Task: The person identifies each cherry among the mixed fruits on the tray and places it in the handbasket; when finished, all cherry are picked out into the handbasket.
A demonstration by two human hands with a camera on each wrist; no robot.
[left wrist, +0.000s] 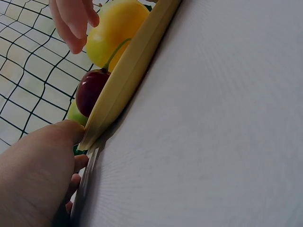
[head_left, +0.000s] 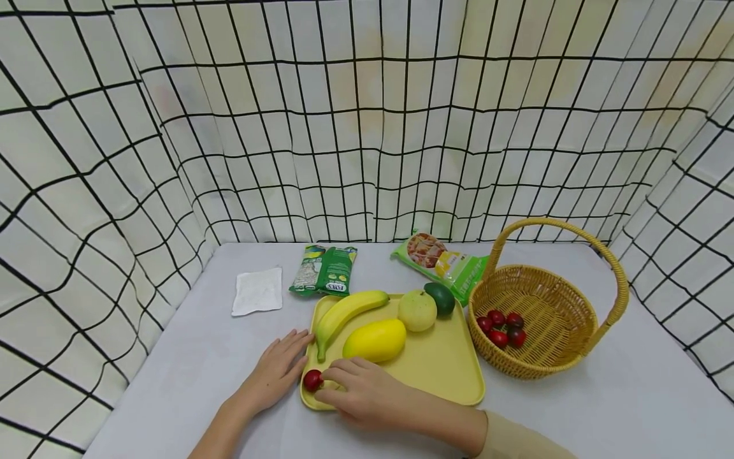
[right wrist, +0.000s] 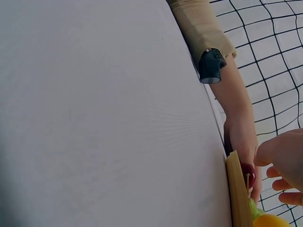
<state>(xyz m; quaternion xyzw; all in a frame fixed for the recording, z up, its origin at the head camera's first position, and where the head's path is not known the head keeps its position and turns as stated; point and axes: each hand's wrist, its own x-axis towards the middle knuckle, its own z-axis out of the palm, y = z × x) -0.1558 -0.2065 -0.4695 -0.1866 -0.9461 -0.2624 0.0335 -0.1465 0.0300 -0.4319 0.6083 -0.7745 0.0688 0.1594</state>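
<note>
A dark red cherry [head_left: 313, 380] with a green stem lies in the near left corner of the yellow tray [head_left: 438, 373]. Just right of it hovers my right hand [head_left: 367, 392], fingers loosely bent; the right wrist view shows them apart from the cherry [right wrist: 248, 176]. My left hand [head_left: 278, 371] rests against the tray's left edge with its fingers fairly straight, and its thumb touches the rim in the left wrist view. Also on the tray are a banana [head_left: 343, 317], a yellow mango [head_left: 375, 340], a pale green round fruit [head_left: 417, 311] and a dark green avocado-like fruit [head_left: 439, 299].
Right of the tray stands a wicker basket [head_left: 564, 319] with a tall handle and several cherries [head_left: 499, 338] inside. Behind the tray lie a green snack packet [head_left: 325, 271] and a larger green packet [head_left: 444, 262]. A white square pad [head_left: 257, 291] is at the left.
</note>
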